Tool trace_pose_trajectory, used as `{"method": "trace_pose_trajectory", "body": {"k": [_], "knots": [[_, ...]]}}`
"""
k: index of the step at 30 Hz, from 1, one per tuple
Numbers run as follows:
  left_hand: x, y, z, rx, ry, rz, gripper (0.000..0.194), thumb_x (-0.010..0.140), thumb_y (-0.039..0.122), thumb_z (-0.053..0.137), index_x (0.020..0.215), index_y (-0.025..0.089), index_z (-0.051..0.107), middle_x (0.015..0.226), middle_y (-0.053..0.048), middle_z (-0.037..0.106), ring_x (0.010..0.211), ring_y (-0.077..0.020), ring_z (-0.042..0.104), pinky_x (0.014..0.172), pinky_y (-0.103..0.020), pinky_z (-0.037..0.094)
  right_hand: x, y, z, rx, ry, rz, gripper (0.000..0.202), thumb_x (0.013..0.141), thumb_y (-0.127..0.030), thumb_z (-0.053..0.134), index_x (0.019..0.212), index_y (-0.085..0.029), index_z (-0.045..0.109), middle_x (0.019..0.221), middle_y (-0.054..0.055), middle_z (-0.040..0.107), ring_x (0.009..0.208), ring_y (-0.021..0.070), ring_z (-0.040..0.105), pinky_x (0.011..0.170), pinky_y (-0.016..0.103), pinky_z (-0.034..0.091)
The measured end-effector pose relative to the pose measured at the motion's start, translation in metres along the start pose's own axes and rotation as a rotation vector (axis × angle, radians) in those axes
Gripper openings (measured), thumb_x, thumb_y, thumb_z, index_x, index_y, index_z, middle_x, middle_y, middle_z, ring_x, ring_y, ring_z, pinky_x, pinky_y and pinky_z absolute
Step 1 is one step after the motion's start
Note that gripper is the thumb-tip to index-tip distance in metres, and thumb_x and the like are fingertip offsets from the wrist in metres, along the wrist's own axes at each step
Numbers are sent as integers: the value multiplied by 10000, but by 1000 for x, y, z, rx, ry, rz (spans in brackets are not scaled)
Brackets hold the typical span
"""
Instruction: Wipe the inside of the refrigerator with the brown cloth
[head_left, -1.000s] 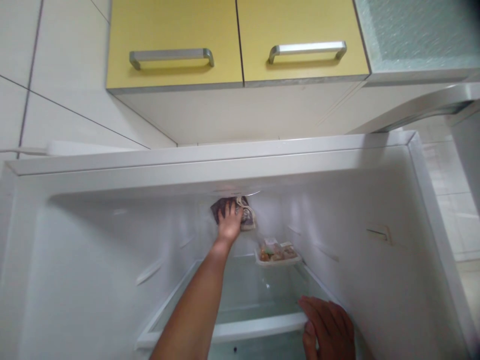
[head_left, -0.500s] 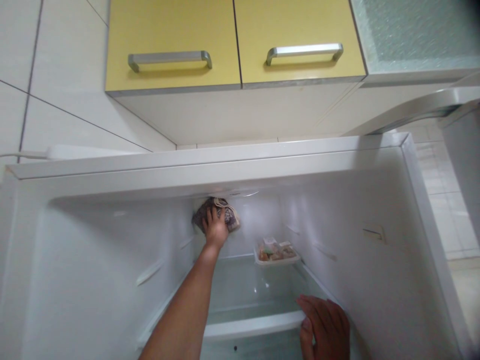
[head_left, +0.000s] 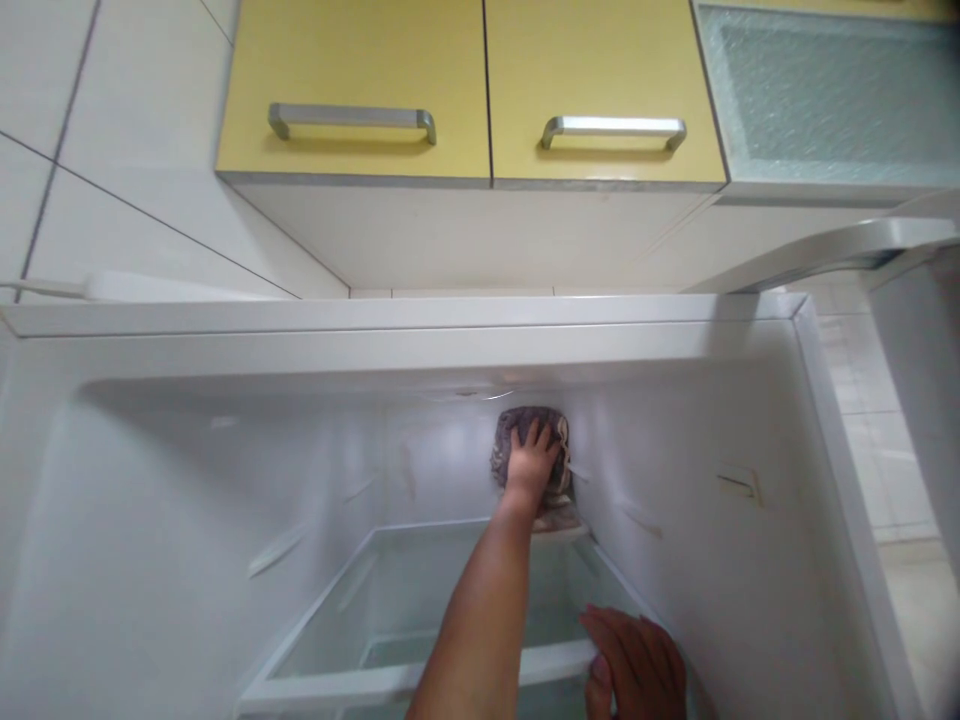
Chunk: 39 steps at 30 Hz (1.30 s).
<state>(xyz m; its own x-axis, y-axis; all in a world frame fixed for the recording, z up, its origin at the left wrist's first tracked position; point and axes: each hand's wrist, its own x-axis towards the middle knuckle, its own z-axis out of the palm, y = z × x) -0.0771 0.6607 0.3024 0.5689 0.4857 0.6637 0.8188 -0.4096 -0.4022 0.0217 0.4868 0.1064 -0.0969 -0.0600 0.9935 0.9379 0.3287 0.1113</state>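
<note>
My left hand (head_left: 533, 462) presses a dark patterned cloth (head_left: 512, 425) with pale edging against the back wall of an open refrigerator, near its right corner. Its fingers are spread over the cloth. Just below, a packed food tray (head_left: 559, 520) is partly covered by my hand and the cloth. At the lower right, my right hand (head_left: 636, 660) rests with bent fingers over the front rim of the glass shelf (head_left: 360, 683), thumb on the near side. The lower part of that hand is out of view.
White inner walls (head_left: 187, 480) with shelf ridges flank both sides. Above are yellow cupboards (head_left: 360, 60) with metal handles. The refrigerator door (head_left: 919, 330) stands open at the right. A tiled wall (head_left: 150, 150) is at the left.
My left hand has wiped the cloth from the back wall's left corner across to the right, above the food tray. My right hand stays at the shelf rim. The view has shifted slightly.
</note>
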Motion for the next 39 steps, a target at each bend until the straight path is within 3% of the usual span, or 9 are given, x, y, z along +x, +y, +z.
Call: {"method": "trace_pose_trajectory", "body": {"k": [3,9,14,17,22,27,34,39], "knots": [[-10,-15,0,26,5,9,422,988,281,344,1351,292,559,1595,-100,396,1495,-358,284,1122,-718,306,2,6,-4,-21,-19,-79,299,866,-119,440,1082,-191,635,953,53,762,881,210,673,876,433,426],[-49,-66,-11,101,-22,-27,467,971,227,380,1409,340,496,1617,-86,359,1505,-335,269,1126,-671,336,4,9,-9,-27,-60,-116,295,860,-148,472,1102,-176,638,986,64,756,903,213,663,887,421,420],[-96,-107,-27,189,-59,-222,506,943,134,359,1390,292,536,1589,-163,378,1480,-384,300,1071,-695,385,3,3,-11,-8,-66,-65,298,867,-148,462,1111,-177,631,1001,72,745,926,220,648,911,431,412],[-120,-122,-36,241,-77,-324,534,936,111,340,1385,323,535,1570,-152,400,1460,-369,329,1017,-654,467,5,1,-12,-3,-72,-54,297,872,-156,467,1117,-186,631,1006,65,739,928,220,640,910,424,409],[-136,-125,-43,312,-78,-523,525,926,98,312,1347,297,555,1488,-195,443,1374,-395,407,787,-541,613,6,2,-13,11,-86,-59,299,868,-148,487,1128,-177,631,1014,65,733,950,220,629,921,415,408],[-136,-120,-39,362,-64,-625,478,933,122,285,1292,233,580,1378,-239,478,1304,-433,443,668,-466,629,7,0,-14,4,-85,-51,304,867,-152,487,1133,-178,631,1024,65,728,959,223,626,936,422,401],[-126,-114,-46,378,-30,-523,482,941,142,277,1310,283,555,1349,-189,515,1251,-353,475,783,-445,605,8,-4,-12,40,-59,7,303,858,-134,481,1113,-199,632,1016,52,726,938,209,633,923,400,419],[-111,-109,-45,363,-19,-452,514,935,129,321,1391,278,506,1510,-176,425,1381,-374,395,965,-506,524,10,-8,-12,56,-47,56,290,870,-129,466,1095,-203,633,1006,54,727,939,213,633,940,419,412]]}}
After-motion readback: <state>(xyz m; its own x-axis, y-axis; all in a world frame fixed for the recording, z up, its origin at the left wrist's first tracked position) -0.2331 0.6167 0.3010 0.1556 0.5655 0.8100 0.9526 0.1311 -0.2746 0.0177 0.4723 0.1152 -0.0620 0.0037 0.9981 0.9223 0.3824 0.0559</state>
